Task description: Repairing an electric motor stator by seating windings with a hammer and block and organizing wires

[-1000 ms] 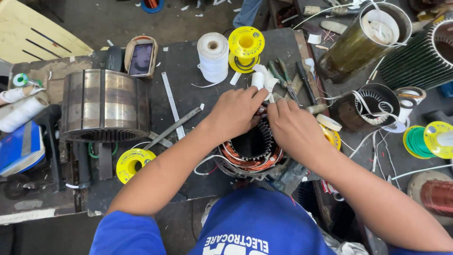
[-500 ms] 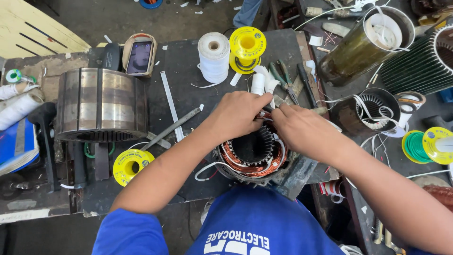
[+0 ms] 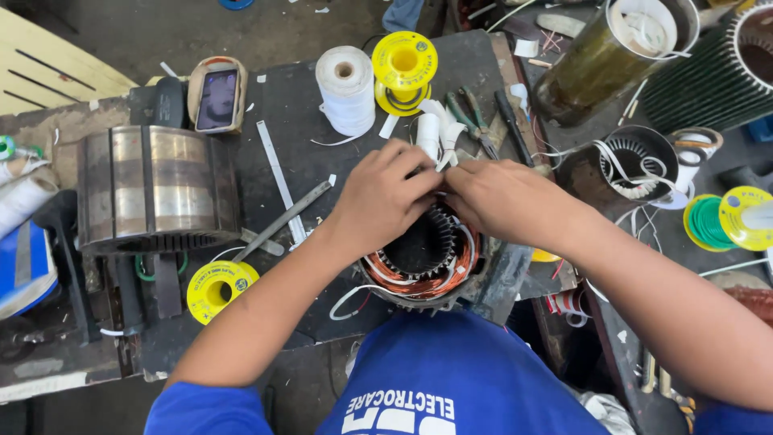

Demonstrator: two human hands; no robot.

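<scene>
The motor stator (image 3: 423, 262), a round steel ring with copper windings packed around its toothed bore, sits at the near edge of the dark workbench (image 3: 306, 105), right in front of your chest, and both of your hands meet over its far rim. Starting at your far left, white rolls (image 3: 20, 197) lie at the bench edge, and next to them a big laminated steel core (image 3: 153, 189) rests on its side. Behind it a phone (image 3: 217, 98) lies in a tan case, and below the core a small yellow spool (image 3: 217, 286) sits near your left forearm. A thin metal rod (image 3: 282, 219) and a flat white strip (image 3: 278, 177) lie crossed between the core and your hand. Your left hand (image 3: 385, 197) is curled over the stator's rim, fingers bent down and pressed toward your other hand; whether they pinch anything cannot be told, since the fingertips are hidden. Behind it stand a roll of white string (image 3: 345, 89) and a yellow reel (image 3: 404, 68), with pliers (image 3: 471, 117) just beyond your knuckles. Your right hand (image 3: 503, 197) lies knuckles-up, touching the left, its fingertips tucked under at the rim, so its grip is hidden too. Farther right sit a smaller stator in a dark housing (image 3: 636, 161), a large greenish cylinder (image 3: 600, 56), and green and yellow wire spools (image 3: 729, 219).
</scene>
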